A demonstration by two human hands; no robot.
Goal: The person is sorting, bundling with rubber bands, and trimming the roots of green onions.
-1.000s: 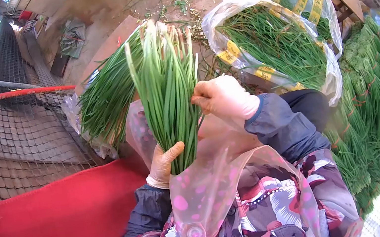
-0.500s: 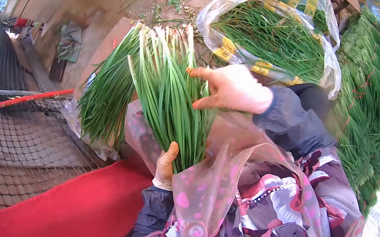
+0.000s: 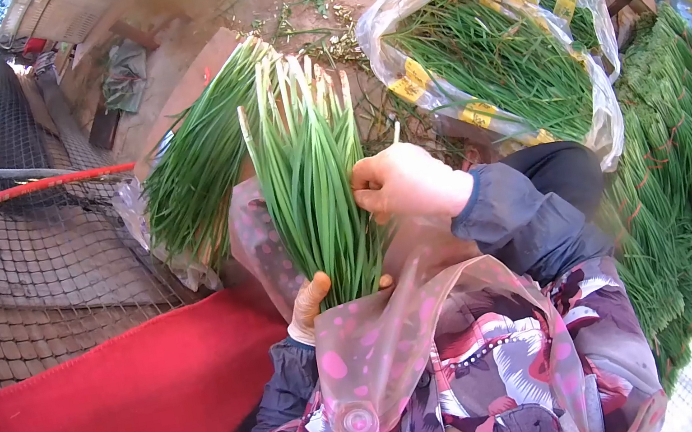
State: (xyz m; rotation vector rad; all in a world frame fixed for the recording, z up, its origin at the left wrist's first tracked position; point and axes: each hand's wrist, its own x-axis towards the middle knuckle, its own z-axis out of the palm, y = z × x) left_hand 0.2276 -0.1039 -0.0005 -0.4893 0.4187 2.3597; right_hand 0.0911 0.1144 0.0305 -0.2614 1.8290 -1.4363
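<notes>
1. The bunch of green stalks (image 3: 315, 194) stands in front of me above my lap, its pale cut ends up and its leaves running down toward my apron.
2. Its stalks are long, flat and glossy, deep green through the middle and fading to whitish at the top, where the ends fan out unevenly; a few tips look brownish.
3. My left hand (image 3: 308, 306) holds it low down, thumb laid across the front and a fingertip just showing at the far side.
4. My right hand (image 3: 409, 182) is beside the bunch's right edge, fingers curled closed around a single stem (image 3: 396, 132) whose pale end pokes up above my knuckles.
5. Just left of the bunch leans another bundle (image 3: 200, 163) of the same greens, darker and slanting.
6. Beyond my right hand, a clear plastic bag (image 3: 609, 117) with yellow printed bands gapes over loose, tangled greens.
7. Farther right is a tall pile of greens (image 3: 677, 170), with thin red ties across it.
8. My translucent apron (image 3: 350, 375) is spotted pink; red cloth (image 3: 138, 397) spreads to my left.
</notes>
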